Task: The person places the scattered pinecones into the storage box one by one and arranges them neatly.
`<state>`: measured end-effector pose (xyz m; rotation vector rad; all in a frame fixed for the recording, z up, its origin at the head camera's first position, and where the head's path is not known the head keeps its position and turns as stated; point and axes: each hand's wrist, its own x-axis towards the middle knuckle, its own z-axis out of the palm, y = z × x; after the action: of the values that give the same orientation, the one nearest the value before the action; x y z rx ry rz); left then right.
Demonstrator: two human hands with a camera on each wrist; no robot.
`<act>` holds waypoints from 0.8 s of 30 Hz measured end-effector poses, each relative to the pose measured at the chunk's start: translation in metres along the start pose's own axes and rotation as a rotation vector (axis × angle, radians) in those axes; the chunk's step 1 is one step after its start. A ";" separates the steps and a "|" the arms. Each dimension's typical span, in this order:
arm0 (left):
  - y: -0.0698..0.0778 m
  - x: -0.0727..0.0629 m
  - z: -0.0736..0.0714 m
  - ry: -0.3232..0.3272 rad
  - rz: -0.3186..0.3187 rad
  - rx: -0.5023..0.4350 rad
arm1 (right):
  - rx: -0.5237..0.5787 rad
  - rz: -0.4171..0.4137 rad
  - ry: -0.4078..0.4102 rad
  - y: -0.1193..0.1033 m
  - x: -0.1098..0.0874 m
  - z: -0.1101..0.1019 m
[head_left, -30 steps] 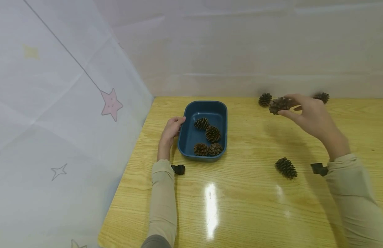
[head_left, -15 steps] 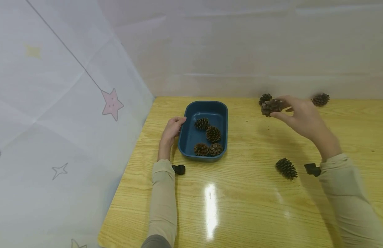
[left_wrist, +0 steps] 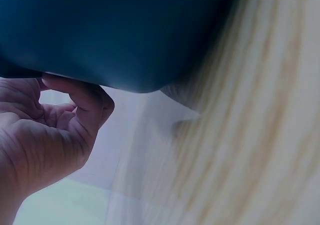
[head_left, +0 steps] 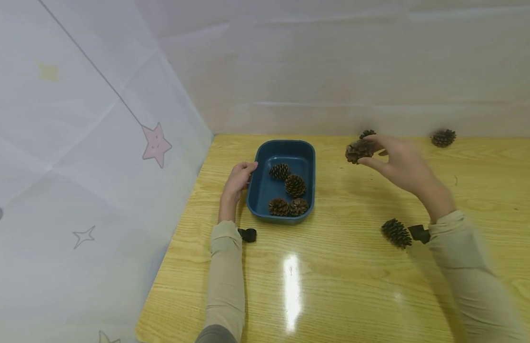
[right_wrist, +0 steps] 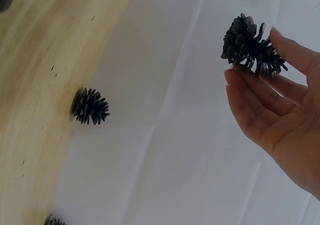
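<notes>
My right hand (head_left: 402, 164) pinches a brown pine cone (head_left: 358, 151) between thumb and fingertips, raised above the table. In the right wrist view the scales of this pine cone (right_wrist: 250, 47) are spread wide. My left hand (head_left: 238, 180) grips the left rim of a deep blue rectangular tub (head_left: 258, 190), thumb at the rim. From the left wrist, its curled fingers (left_wrist: 90, 102) sit against the tub's outer side. Several pine cones (head_left: 295, 186) lie inside the tub, mostly toward its near and right parts.
One loose pine cone (head_left: 396, 233) lies on the wooden table (head_left: 333, 286) beneath the right forearm. Another pine cone (head_left: 443, 137) is at the back right edge. Partly behind the held one sits a third pine cone (head_left: 367, 134). A pale cloth (head_left: 333, 62) hangs behind the table.
My right hand has moved left toward the tub with the pine cone, uncovering the cone at the back right. The left hand and the tub have stayed in place.
</notes>
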<state>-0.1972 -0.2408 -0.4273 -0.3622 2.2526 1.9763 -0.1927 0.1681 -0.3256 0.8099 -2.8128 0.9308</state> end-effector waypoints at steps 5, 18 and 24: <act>-0.001 0.001 0.000 -0.003 0.000 0.002 | -0.006 -0.024 -0.004 -0.007 0.004 0.005; -0.002 0.004 -0.001 -0.007 -0.003 0.001 | -0.010 -0.069 -0.002 -0.017 0.012 0.018; -0.003 0.005 0.000 -0.010 -0.004 -0.002 | 0.001 -0.108 -0.003 -0.025 0.017 0.023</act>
<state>-0.2012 -0.2421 -0.4318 -0.3559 2.2423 1.9735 -0.1927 0.1298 -0.3272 0.9527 -2.7398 0.9157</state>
